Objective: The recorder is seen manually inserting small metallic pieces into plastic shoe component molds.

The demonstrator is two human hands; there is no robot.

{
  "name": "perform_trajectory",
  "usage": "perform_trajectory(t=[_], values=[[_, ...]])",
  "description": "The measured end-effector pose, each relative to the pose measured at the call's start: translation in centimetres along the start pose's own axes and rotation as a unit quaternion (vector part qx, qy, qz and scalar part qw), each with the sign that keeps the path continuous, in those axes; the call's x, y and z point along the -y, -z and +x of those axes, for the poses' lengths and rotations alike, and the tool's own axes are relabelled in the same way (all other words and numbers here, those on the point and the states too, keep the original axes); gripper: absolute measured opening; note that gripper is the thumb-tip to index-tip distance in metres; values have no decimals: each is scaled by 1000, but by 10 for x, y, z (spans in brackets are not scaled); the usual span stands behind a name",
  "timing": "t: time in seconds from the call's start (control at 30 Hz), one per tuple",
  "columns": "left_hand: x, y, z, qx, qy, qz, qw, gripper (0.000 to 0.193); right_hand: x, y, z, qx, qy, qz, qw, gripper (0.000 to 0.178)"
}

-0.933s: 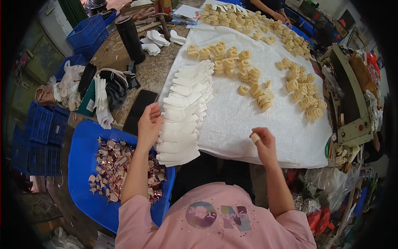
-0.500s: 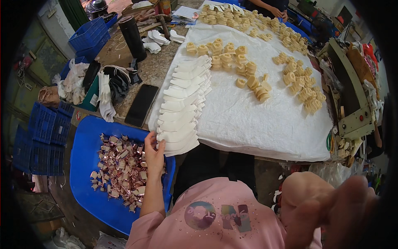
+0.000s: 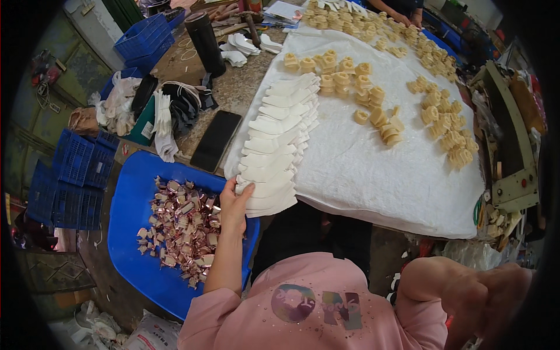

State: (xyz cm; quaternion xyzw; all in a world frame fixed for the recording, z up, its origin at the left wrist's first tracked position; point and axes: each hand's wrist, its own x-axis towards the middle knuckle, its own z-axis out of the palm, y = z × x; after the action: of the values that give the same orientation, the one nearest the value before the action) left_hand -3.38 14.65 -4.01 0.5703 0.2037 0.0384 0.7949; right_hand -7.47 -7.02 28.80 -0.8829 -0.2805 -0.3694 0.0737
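Along the left side of the white-covered table lies an overlapping row of flat, bent white pieces (image 3: 274, 143); their material I cannot tell. My left hand (image 3: 235, 204) is at the near-left edge of this row, thumb on top of a white piece and fingers at its side, closed on that edge. Below my left forearm sits a blue tub (image 3: 131, 233) holding shiny pinkish metallic pieces (image 3: 186, 233) with beige faces. My right hand (image 3: 493, 294) is raised at the lower right, close to the camera and blurred; its fingers cannot be made out.
Clusters of cream ring-like pieces (image 3: 344, 79) spread over the white cover (image 3: 361, 175). A black phone (image 3: 216, 142) and a dark cylinder (image 3: 204, 44) are left of the row. Blue crates (image 3: 76, 157) stand farther left. Another person's hands (image 3: 410, 20) show at the far edge.
The view has shifted, so the table appears farther right. My left hand has closed on the white piece's edge. My right hand has moved down and outward, away from the camera.
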Motion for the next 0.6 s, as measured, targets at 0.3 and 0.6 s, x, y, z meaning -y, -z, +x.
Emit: perform_trajectory(t=[0.3,0.6], values=[[-14,8,-1,62,-1,49,997,40,-14,3,20,170,-357,648,651,16],[-18,44,-3,64,-40,192,978,48,-19,-3,-12,146,-460,738,473,13]])
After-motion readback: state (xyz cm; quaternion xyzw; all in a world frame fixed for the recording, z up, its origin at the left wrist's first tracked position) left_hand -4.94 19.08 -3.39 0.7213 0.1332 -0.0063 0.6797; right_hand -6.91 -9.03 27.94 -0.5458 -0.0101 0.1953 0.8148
